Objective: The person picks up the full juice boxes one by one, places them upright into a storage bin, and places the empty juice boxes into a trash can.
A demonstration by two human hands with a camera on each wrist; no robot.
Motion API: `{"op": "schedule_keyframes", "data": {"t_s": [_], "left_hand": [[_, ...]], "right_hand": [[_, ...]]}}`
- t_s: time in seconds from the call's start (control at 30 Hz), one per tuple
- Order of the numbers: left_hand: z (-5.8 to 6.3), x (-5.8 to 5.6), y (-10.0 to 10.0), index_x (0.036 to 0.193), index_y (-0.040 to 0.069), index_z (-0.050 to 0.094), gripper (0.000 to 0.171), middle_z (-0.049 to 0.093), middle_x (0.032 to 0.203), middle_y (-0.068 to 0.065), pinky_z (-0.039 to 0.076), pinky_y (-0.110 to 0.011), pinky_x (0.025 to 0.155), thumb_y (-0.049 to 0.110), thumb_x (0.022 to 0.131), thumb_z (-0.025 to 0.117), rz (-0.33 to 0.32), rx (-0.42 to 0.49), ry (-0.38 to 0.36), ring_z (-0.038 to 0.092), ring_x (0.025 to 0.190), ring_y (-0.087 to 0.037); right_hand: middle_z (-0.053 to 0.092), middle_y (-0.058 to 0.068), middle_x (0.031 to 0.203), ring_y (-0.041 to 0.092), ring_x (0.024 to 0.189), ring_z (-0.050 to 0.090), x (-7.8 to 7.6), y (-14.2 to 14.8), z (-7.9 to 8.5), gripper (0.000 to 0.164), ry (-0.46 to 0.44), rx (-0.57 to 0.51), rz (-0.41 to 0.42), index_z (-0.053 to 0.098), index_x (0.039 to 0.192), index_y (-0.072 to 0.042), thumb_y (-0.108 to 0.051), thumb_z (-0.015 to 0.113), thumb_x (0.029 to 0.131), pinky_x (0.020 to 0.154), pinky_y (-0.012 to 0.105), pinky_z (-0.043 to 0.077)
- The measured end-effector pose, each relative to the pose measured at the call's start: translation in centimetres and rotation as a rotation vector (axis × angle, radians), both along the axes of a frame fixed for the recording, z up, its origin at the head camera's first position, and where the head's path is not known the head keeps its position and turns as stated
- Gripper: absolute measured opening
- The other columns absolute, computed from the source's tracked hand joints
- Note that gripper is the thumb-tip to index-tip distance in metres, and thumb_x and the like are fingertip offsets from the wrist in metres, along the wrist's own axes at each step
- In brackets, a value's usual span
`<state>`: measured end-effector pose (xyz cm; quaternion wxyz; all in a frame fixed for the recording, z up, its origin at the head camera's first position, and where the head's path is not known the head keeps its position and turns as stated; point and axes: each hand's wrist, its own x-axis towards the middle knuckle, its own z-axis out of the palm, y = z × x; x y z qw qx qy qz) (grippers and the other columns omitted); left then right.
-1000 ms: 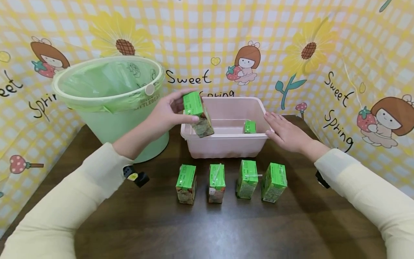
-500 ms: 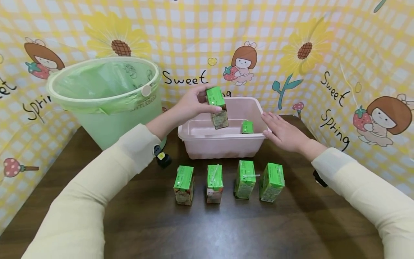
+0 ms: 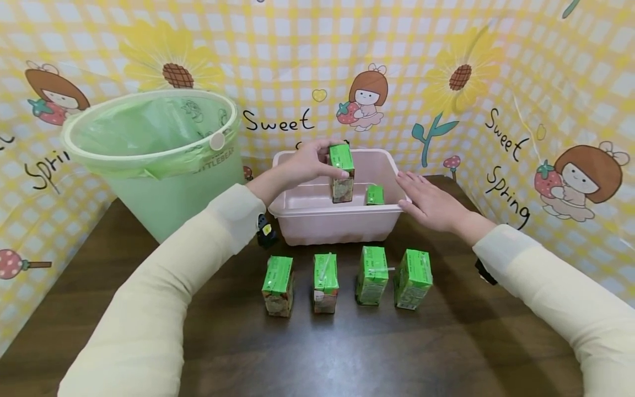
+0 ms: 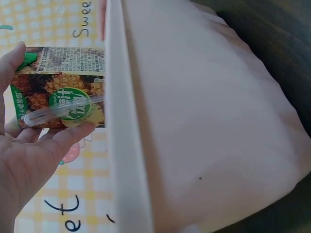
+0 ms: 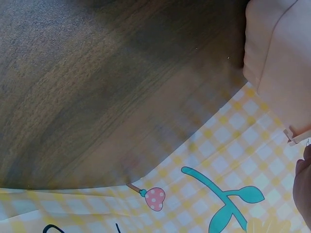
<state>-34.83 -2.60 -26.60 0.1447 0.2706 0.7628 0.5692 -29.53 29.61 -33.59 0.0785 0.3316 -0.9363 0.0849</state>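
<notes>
My left hand (image 3: pixel 311 162) holds a juice box (image 3: pixel 342 189) with a green top over the pink plastic bin (image 3: pixel 337 227). In the left wrist view the juice box (image 4: pixel 58 90) lies between thumb and fingers, showing pineapple pictures and a wrapped straw on its side; the bin's rim (image 4: pixel 127 145) hides its lower end. Another green-topped juice box (image 3: pixel 375 194) sits inside the bin at the right, its lower part hidden by the front wall. On the bin's right rim rests my right hand (image 3: pixel 430 203), fingers extended.
Several more juice boxes, such as the leftmost one (image 3: pixel 279 284), stand in a row in front of the bin on the dark wooden table (image 3: pixel 317 353). A tall green trash can (image 3: pixel 163 193) with a bag liner stands at left. Patterned cloth (image 3: pixel 292 49) encloses the back and sides.
The left hand has carried its juice box rightward from the bin's left corner to over its middle, then slightly lower. The box has turned more upright. The right hand stays on the rim.
</notes>
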Motion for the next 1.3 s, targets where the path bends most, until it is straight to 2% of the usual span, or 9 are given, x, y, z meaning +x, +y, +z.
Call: {"op": "schedule_keyframes", "data": {"t_s": [0.2,0.37,0.63,0.83,0.93,1.13,1.3], "left_hand": [[-1.1,-0.7,0.7,0.142,0.012,0.046,0.071,0.065,0.111,-0.011,0.05,-0.033,0.087,0.01,0.08,0.081,-0.012,-0.068,-0.031,0.061,0.1,-0.023],[-1.9,-1.3,1.4,0.137,0.012,0.05,0.064,0.065,0.107,-0.012,0.05,-0.032,0.084,0.011,0.08,0.081,-0.051,-0.123,-0.016,0.061,0.095,-0.023],[-2.4,-1.9,2.0,0.123,0.008,0.058,0.047,0.063,0.101,-0.011,0.048,-0.043,0.087,0.008,0.082,0.079,-0.084,-0.142,0.015,0.059,0.087,-0.022],[-2.7,-2.4,2.2,0.114,0.006,0.061,0.035,0.063,0.095,-0.012,0.049,-0.033,0.076,0.007,0.083,0.077,-0.131,-0.171,0.048,0.058,0.081,-0.021],[-2.8,-2.8,2.4,0.11,0.005,0.061,0.031,0.063,0.093,-0.012,0.049,-0.033,0.076,0.007,0.083,0.077,-0.164,-0.184,0.062,0.058,0.079,-0.021],[-3.1,-3.1,2.7,0.112,0.005,0.061,0.035,0.064,0.094,-0.013,0.049,-0.046,0.085,0.005,0.081,0.078,-0.196,-0.201,0.058,0.059,0.08,-0.023],[-3.5,-3.1,2.8,0.115,0.006,0.06,0.041,0.065,0.096,-0.013,0.051,-0.039,0.082,0.006,0.079,0.08,-0.187,-0.22,0.074,0.06,0.083,-0.023]], "right_hand": [[0.019,0.021,0.158,0.036,0.145,0.012,0.1,-0.1,0.1,0.063,-0.011,0.004,-0.008,0.022,0.151,0.004,-0.036,0.038,0.105,0.116,0.045,0.008],[0.019,0.022,0.157,0.036,0.146,0.011,0.0,0.0,0.1,0.063,-0.012,0.017,-0.009,0.022,0.151,0.005,-0.035,0.037,0.105,0.116,0.045,0.008],[0.019,0.021,0.158,0.035,0.146,0.011,0.1,0.0,0.2,0.064,-0.016,0.004,-0.011,0.021,0.152,0.004,-0.037,0.037,0.105,0.116,0.045,0.009],[0.019,0.021,0.158,0.035,0.146,0.012,-0.1,0.1,0.2,0.065,-0.01,0.016,-0.008,0.021,0.152,0.004,-0.038,0.037,0.105,0.116,0.045,0.008],[0.019,0.021,0.157,0.037,0.145,0.013,-0.1,0.1,0.2,0.064,-0.01,0.019,-0.011,0.022,0.151,0.004,-0.036,0.038,0.105,0.116,0.047,0.01],[0.019,0.022,0.157,0.037,0.145,0.012,0.0,0.1,0.3,0.063,-0.015,0.018,-0.014,0.022,0.151,0.005,-0.036,0.038,0.105,0.116,0.048,0.01],[0.02,0.022,0.157,0.037,0.145,0.013,0.0,0.0,0.2,0.064,-0.013,0.016,-0.009,0.022,0.151,0.005,-0.038,0.037,0.105,0.116,0.048,0.01]]}}
